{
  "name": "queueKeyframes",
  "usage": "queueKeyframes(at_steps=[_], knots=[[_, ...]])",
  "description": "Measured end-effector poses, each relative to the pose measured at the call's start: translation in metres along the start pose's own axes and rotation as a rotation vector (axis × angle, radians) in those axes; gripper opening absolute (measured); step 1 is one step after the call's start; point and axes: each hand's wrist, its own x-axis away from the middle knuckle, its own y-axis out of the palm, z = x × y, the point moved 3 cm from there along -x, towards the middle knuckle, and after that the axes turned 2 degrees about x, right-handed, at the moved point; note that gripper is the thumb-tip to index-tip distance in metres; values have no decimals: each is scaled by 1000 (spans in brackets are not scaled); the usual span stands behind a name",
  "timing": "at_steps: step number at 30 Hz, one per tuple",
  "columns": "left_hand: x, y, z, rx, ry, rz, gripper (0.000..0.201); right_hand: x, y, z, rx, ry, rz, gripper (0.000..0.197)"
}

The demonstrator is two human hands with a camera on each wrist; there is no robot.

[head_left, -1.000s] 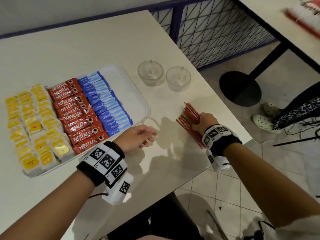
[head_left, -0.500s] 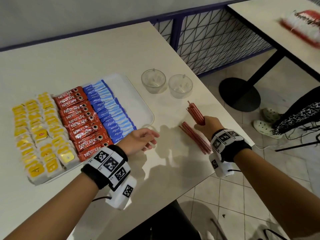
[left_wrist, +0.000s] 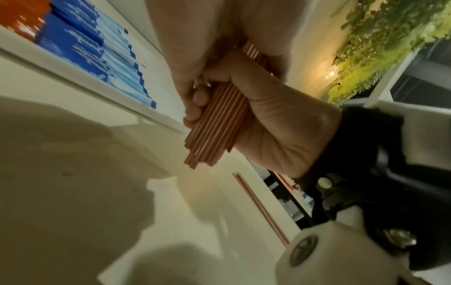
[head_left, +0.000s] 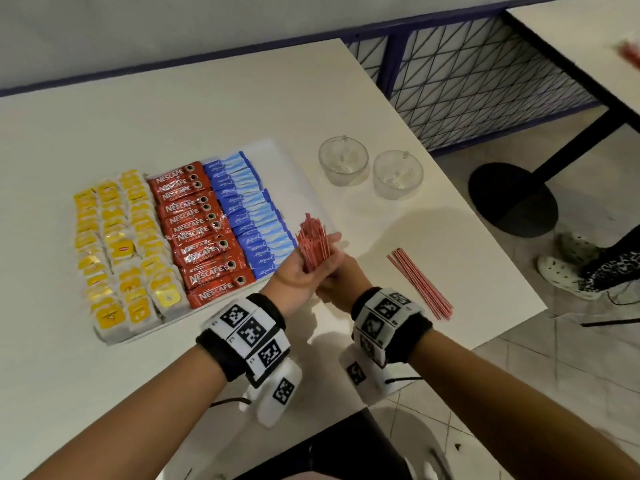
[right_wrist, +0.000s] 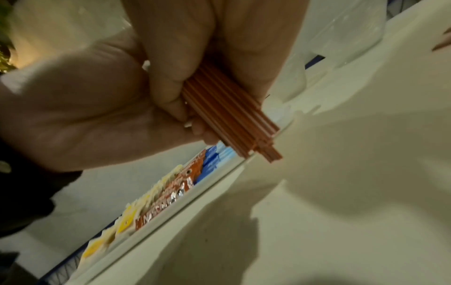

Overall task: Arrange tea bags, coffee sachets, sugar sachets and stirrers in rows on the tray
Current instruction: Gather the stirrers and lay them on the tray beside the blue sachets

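From my remote station I log both hands meeting just above the near right corner of the tray [head_left: 301, 161]. The right hand [head_left: 341, 284] has its fingers curled round a bundle of red stirrers [head_left: 313, 245] — the left wrist view shows the thumb and fingers wrapped about the lower part of the bundle [left_wrist: 214, 123]. The left hand [head_left: 298, 271] lies alongside with the palm turned towards the bundle and fingers [head_left: 330, 239] extended along it; from the right wrist view its fingers also bear against the stirrers [right_wrist: 229, 115], but I cannot tell whether they close fully round them. The bundle stands roughly upright, its upper ends fanned and uneven.

A second lot of loose stirrers [head_left: 419, 284] lies flat on the white table [head_left: 207, 98], to the right of the hands and well apart from the tray.

On the tray, rows run from near to far: yellow tea bags [head_left: 114, 244] at the left in three columns, red coffee sachets [head_left: 199, 230] in the middle, blue sugar sachets [head_left: 251, 216] to their right. The strip of tray right of the sugar is bare.

Two clear glass cups [head_left: 370, 168] stand side by side beyond the tray's far right corner — both upright. A seated person's patterned legs and shoes [head_left: 561, 268] show on the tiled floor at the right edge.
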Motion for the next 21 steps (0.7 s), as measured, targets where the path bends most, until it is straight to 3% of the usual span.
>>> queueKeyframes(at_steps=[1, 3, 5, 9, 11, 15, 19, 21], knots=[[4, -3, -2, 17, -2, -21, 33, 0, 3, 1, 31, -24, -23, 12], [12, -5, -6, 54, 12, -62, 35, 1, 5, 6, 13, 9, -71, 38], [16, -9, -14, 34, 39, -66, 31, 1, 10, 13, 13, 3, -87, 46], [20, -14, -24, 62, -1, -73, 22, -7, 22, 17, 397, -43, -62, 36], [17, -15, -27, 97, -11, -67, 26, -8, 24, 18, 479, 4, -42, 37], [12, -15, -27, 66, 15, -52, 28, -9, 20, 18, 424, 17, -33, 43], [6, -14, -23, -23, 43, 2, 26, -7, 13, 24, 6, 38, -71, 59], [4, -15, -20, -32, 58, -1, 29, -4, 10, 29, -5, 77, -74, 64]])
